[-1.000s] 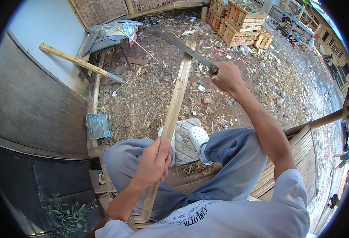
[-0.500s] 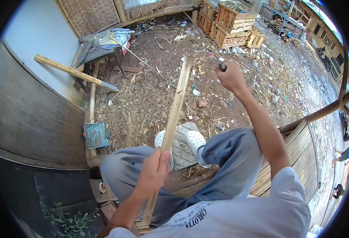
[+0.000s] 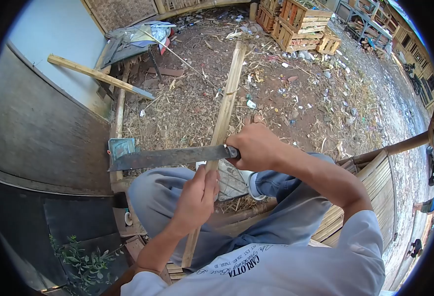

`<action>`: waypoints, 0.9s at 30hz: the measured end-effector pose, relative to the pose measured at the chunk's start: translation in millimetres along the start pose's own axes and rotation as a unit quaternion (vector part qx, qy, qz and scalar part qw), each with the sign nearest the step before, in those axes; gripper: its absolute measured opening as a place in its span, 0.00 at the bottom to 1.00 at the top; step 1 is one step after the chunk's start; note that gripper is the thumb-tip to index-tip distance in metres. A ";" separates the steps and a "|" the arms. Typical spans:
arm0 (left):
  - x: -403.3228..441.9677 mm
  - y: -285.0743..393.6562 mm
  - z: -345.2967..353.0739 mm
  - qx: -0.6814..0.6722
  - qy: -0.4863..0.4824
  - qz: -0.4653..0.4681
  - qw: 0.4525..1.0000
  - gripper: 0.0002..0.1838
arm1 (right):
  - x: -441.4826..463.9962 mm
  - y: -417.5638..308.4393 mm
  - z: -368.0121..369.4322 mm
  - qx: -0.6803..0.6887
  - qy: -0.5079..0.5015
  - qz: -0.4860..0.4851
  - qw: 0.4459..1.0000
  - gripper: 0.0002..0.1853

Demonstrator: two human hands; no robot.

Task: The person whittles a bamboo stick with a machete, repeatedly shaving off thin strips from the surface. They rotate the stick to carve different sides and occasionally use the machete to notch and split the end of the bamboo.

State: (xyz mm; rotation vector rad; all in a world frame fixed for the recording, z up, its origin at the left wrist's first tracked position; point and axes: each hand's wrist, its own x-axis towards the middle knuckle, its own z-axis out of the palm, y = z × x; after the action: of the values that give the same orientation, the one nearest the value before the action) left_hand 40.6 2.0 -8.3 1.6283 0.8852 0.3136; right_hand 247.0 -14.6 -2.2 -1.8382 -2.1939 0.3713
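A long, narrow wooden strip [image 3: 227, 101] slants up and away from my lap. My left hand [image 3: 197, 195] is wrapped around its lower half, between my knees. My right hand [image 3: 256, 145] grips a machete [image 3: 170, 157] by its dark handle, most of which the fingers hide. The long, dark blade points left and lies across the strip just above my left hand. Whether its edge bites into the wood I cannot tell. Below the blade, part of a pale clog [image 3: 250, 185] shows beside a worn block [image 3: 231, 180] on the ground.
Wooden crates [image 3: 301, 27] are stacked at the back. A low table [image 3: 128, 47] with wrapped things stands back left, near a leaning timber [image 3: 98, 75]. A blue-green basket [image 3: 121, 148] sits left of my knee. Bamboo slats [image 3: 355, 192] lie at my right; litter covers the ground.
My right hand has swung the machete down and inward, from pointing away to lying across the strip. My left hand still holds the strip, slightly higher in view.
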 end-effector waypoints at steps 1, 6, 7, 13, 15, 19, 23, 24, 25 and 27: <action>-0.4 -2.5 0.6 0.003 -0.002 0.000 1.000 0.14 | 0.4 3.4 4.7 -0.002 0.013 0.002 1.000 0.06; -10.5 -24.7 2.9 0.089 0.041 0.108 0.989 0.16 | 14.3 37.3 -10.6 0.038 0.047 0.127 0.990 0.05; -10.0 -25.0 2.0 0.086 0.042 0.107 0.990 0.16 | 19.2 49.1 -5.4 -0.010 0.059 0.129 0.990 0.05; 3.9 -8.9 -8.7 -0.016 0.039 0.005 0.999 0.19 | 39.8 54.1 -3.7 -0.071 0.111 0.117 0.984 0.06; 3.8 -13.7 -7.2 -0.018 0.038 0.021 0.999 0.18 | 37.0 45.2 -4.7 -0.020 0.074 0.089 0.993 0.06; -9.9 -24.0 -2.5 -0.045 0.034 0.038 0.998 0.17 | 23.7 37.9 4.0 -0.023 0.046 0.091 0.995 0.06; -0.5 -14.1 -3.4 -0.042 0.027 0.026 0.998 0.16 | 28.2 54.2 2.9 -0.008 0.094 0.134 0.987 0.07; -3.8 -15.1 -3.6 -0.035 0.027 0.031 0.999 0.16 | 20.4 42.7 4.6 -0.030 0.106 0.042 0.993 0.06; -6.2 -16.3 -5.3 -0.025 0.027 0.036 0.999 0.16 | 12.4 25.8 10.5 -0.038 0.087 0.013 0.995 0.05; -4.9 -13.9 -9.5 -0.037 0.027 0.029 0.999 0.15 | 20.4 40.2 7.7 -0.068 0.066 0.077 0.993 0.04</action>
State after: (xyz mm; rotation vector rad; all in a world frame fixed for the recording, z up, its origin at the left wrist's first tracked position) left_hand 26.1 5.7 -17.4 1.5854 0.8585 0.4280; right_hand 277.8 12.0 -23.0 -2.0465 -2.0418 0.1266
